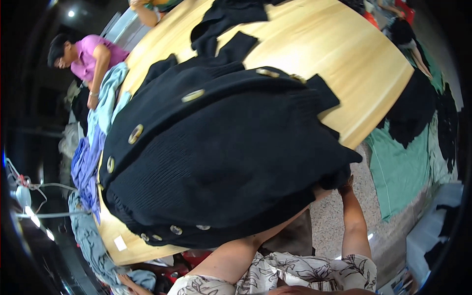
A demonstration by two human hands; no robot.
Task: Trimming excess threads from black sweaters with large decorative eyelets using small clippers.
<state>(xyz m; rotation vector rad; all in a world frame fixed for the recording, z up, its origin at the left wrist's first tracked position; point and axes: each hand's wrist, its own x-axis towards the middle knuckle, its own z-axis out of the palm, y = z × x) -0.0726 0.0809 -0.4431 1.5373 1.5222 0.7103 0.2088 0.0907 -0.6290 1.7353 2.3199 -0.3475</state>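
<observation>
A large black knitted cardigan (211, 152) with big light-rimmed buttons fills the middle of the view, spread and bulging over the near side of the table. My left arm crosses to the right beneath its lower edge. Only a strip of my left hand (322, 193) shows there, and its fingers are covered by the black cloth. At the cardigan's right corner, where the fabric is bunched, my right hand (348, 184) grips it. Cloth covers most of that hand, and a bracelet circles the wrist.
The pale wooden table (334, 39) has more black garments (231, 19) at its far side. Light blue (110, 93) and purple clothes (88, 167) hang along its left edge, near a person in a pink shirt (98, 54). Green (400, 167) and black garments lie at the right.
</observation>
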